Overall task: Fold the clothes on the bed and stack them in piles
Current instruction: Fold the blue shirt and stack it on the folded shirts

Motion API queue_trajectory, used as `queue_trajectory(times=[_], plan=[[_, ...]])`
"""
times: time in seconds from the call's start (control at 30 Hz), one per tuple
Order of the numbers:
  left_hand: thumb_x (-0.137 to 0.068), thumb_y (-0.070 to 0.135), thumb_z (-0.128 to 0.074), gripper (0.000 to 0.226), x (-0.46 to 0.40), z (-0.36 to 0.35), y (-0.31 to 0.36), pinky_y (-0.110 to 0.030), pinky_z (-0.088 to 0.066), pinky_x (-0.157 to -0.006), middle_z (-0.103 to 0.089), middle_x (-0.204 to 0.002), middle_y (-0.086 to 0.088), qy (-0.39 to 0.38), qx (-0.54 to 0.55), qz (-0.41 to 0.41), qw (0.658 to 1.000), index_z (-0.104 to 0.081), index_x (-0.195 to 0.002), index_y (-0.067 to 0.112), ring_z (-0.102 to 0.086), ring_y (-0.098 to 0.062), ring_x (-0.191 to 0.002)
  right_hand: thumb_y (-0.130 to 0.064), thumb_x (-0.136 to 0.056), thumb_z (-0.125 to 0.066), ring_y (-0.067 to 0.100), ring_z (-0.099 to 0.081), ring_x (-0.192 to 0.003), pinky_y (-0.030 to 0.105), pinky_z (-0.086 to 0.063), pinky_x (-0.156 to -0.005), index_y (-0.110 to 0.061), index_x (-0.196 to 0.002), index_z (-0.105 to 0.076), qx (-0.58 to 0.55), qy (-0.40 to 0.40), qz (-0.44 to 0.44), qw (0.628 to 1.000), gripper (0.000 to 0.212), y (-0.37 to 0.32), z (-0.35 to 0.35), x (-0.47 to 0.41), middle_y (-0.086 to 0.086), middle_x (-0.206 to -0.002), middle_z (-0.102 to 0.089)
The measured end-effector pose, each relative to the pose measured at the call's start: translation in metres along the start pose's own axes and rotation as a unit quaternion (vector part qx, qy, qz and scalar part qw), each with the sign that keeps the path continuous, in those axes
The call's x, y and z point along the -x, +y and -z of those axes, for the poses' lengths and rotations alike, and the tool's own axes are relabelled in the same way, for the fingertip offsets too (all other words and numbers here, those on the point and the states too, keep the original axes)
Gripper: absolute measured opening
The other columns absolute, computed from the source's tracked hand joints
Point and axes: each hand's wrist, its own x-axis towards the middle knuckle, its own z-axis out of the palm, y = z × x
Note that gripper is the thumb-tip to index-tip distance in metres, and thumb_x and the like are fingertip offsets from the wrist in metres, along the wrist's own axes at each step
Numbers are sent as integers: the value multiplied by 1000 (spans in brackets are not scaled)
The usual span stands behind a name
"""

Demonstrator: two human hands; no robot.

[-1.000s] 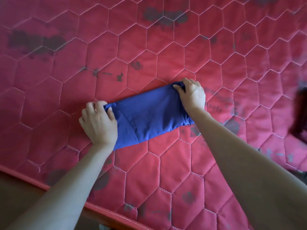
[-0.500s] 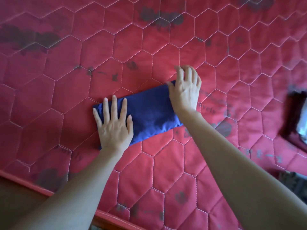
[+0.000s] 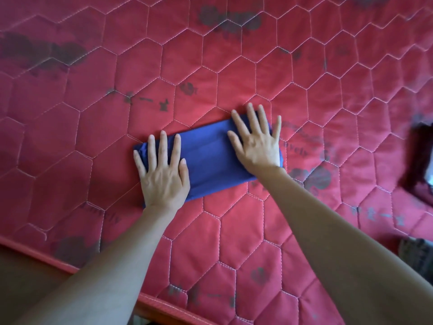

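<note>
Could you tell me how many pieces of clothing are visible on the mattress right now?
1 clearly: a folded blue garment at the middle of the red mattress, under both flat hands. A dark item at the right edge is too blurred to identify, and more may lie outside the frame.

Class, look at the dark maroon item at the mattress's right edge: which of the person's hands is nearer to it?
Right. The right hand presses the blue cloth's right end, toward the maroon item; the left hand presses its far left end.
</note>
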Motion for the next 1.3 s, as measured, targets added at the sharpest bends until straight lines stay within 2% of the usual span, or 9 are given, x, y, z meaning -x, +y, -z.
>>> queue_trajectory(times=[0.1,0.23,0.47,0.8,0.93,1.07,1.17,1.23,1.3], plan=[[-99,36,-21,57,0,0,1,-58,-8,-115,-17,-160,-9,4,16,39,999,-19,-153,20,-13,-30,-147,-56,-99,-22,24,1,-149,51,-1,-119,-41,-151,-14,-80,-28,-54,995,56,9,-2,-6,5,-162,-6],[-101,34,-32,52,0,2,-2,-62,-12,-113,-15,-158,-21,15,55,142,988,-24,-152,24,-15,-41,-145,-56,-99,-28,23,-1,-149,37,-6,-120,-42,-150,-20,-134,-16,-79,988,54,7,-2,1,10,-162,-6],[-99,33,-33,51,21,7,-19,-61,-17,-113,-24,-155,-22,-4,40,39,998,-32,-150,23,-20,-42,-143,-53,-98,-35,25,-10,-148,36,-11,-119,-36,-148,-32,-162,1,-172,972,53,-12,-8,74,10,-161,-13],[-96,36,-30,55,90,14,-59,-59,-18,-113,-22,-155,-22,-49,6,-115,992,-34,-149,22,-21,-42,-143,-45,-98,-43,31,-12,-147,38,-12,-120,-30,-150,-28,-184,26,-308,933,56,-69,-28,219,19,-159,-11],[-99,37,-32,54,98,19,-64,-59,-17,-113,-14,-155,-28,-64,14,-112,991,-27,-151,22,-18,-44,-143,-47,-97,-46,32,-7,-148,35,-10,-119,-34,-151,-19,-218,37,-331,917,62,-77,-28,242,22,-159,-6],[-101,32,-42,53,115,26,-68,-58,-21,-111,-17,-152,-33,-69,33,-59,995,-26,-151,26,-20,-46,-141,-47,-95,-51,34,-21,-144,43,-23,-114,-34,-150,-27,-183,41,-340,922,62,-84,-28,269,21,-155,-23],[-98,30,-49,50,127,34,-71,-56,-35,-99,-36,-145,-24,-47,39,-72,996,-37,-147,26,-38,-43,-126,-46,-93,-55,32,-36,-133,44,-31,-106,-33,-148,-32,-164,53,-348,922,61,-87,-25,280,15,-148,-38],[-96,29,-54,50,129,39,-72,-54,-41,-87,-47,-131,-22,-36,56,-82,994,-43,-144,25,-46,-43,-107,-43,-92,-58,33,-42,-122,43,-35,-102,-32,-147,-34,-182,67,-346,918,61,-88,-22,282,15,-138,-43],[-95,29,-55,50,126,45,-73,-52,-43,-80,-50,-117,-23,-48,79,-81,992,-44,-143,25,-49,-43,-95,-44,-92,-58,29,-44,-113,40,-42,-89,-37,-147,-33,-224,68,-353,906,61,-88,-20,281,10,-128,-44]])
